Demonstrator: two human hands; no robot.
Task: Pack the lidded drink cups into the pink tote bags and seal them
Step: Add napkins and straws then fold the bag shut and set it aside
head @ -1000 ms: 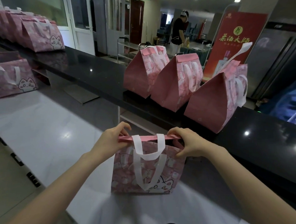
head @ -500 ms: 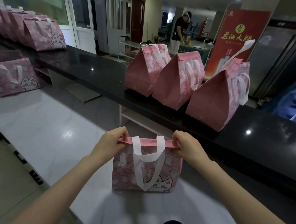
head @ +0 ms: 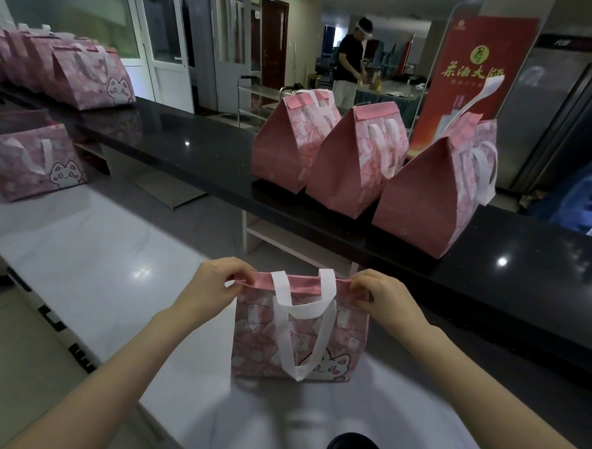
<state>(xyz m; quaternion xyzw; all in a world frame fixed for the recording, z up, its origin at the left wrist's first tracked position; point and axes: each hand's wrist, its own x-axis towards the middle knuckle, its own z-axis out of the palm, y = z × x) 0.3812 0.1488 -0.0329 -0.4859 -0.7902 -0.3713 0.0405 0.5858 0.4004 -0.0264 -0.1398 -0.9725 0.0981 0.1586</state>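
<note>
A pink tote bag [head: 298, 341] with a white handle and a cat print stands on the white counter [head: 90, 258] in front of me. My left hand [head: 216, 282] pinches the left end of its folded top edge. My right hand [head: 383, 294] pinches the right end. The top edge is pressed flat between them. No drink cup shows; the bag's inside is hidden.
Three sealed pink bags [head: 353, 158] stand on the raised black ledge [head: 202, 150] beyond. Several more bags [head: 86, 76] line the ledge at far left, and one [head: 33, 162] sits on the counter at left. A red banner [head: 466, 82] and a person [head: 351, 62] are in the background.
The bag's top edge has been pulled straighter and flatter between my hands, and my right hand has shifted from over the bag's top to its right corner.
</note>
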